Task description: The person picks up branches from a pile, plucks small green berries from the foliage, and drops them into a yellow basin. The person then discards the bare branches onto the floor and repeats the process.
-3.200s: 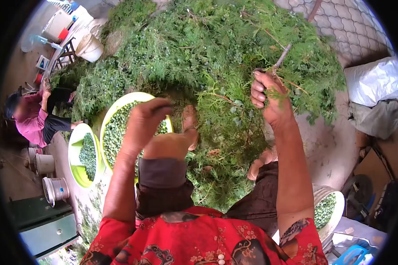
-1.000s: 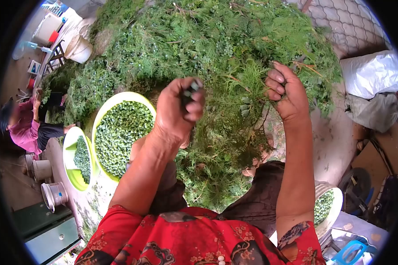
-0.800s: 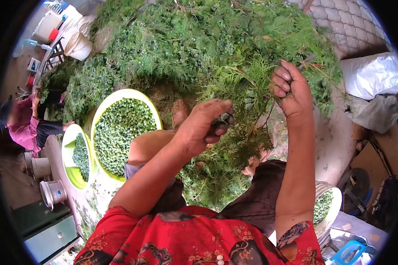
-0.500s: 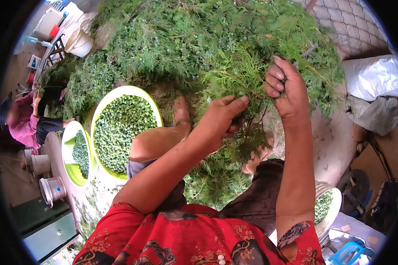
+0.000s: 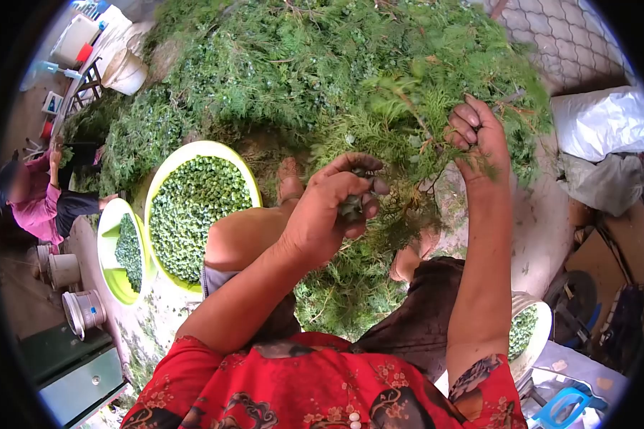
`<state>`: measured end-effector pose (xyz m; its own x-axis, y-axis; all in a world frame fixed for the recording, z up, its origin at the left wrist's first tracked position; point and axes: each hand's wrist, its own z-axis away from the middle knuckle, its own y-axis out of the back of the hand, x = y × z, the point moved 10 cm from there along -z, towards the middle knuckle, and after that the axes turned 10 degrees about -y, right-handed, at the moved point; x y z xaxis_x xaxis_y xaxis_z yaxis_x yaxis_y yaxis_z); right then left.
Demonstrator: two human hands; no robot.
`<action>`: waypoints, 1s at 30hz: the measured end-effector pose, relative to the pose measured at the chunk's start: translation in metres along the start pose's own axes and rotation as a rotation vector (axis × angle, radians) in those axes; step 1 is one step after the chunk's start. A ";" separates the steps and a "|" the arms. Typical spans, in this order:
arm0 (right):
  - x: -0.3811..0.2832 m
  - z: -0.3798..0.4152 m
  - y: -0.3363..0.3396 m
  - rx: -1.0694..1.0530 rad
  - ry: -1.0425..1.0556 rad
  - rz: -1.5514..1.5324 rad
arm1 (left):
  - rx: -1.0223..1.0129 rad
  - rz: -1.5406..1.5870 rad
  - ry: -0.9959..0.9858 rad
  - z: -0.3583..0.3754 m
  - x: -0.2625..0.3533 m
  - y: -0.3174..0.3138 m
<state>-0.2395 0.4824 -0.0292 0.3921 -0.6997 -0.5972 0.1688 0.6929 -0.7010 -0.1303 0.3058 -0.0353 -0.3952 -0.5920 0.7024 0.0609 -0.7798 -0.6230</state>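
My left hand (image 5: 322,211) is half curled around several small grey-green cones (image 5: 352,207), which show between its fingers and palm. My right hand (image 5: 481,136) is closed on a leafy conifer branch (image 5: 418,143), whose feathery green sprays spread to the left, between the two hands. Some browner twigs of it hang below. Beside my left knee stands a large yellow-green tub (image 5: 256,196) filled with green cones (image 5: 200,214).
A heap of cut conifer branches (image 5: 286,64) stretches ahead. Left of the large tub is a smaller tub (image 5: 107,243) partly filled with cones. A white bucket (image 5: 540,343) of cones stands at lower right. Another person (image 5: 39,193) sits at far left; white sacks (image 5: 605,125) lie at right.
My left hand has drawn back left from the branch and turned, so that cones show in it. My right hand has shifted slightly right and down with the branch.
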 end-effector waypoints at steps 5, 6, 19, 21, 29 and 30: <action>0.019 0.004 -0.015 -0.024 -0.059 0.053 | 0.006 -0.348 -0.324 -0.019 0.019 0.006; 0.023 0.005 -0.018 -0.014 -0.079 0.077 | 0.022 -0.458 -0.493 -0.023 0.028 0.004; 0.038 0.006 -0.047 -0.081 -0.139 0.123 | 0.002 -0.243 -0.205 -0.016 0.025 0.001; 0.041 0.003 -0.048 -0.108 -0.154 0.131 | 0.029 -0.237 -0.163 -0.009 0.025 0.011; 0.037 -0.005 -0.032 0.001 -0.127 0.081 | 0.225 0.025 -0.365 0.044 0.118 0.100; 0.043 -0.005 -0.036 -0.023 -0.169 0.061 | 0.299 -0.107 -0.443 0.052 0.134 0.131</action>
<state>-0.2328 0.4267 -0.0319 0.5481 -0.6157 -0.5662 0.1201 0.7278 -0.6752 -0.1275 0.1137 -0.0052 0.0063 -0.4853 0.8743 0.3252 -0.8258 -0.4607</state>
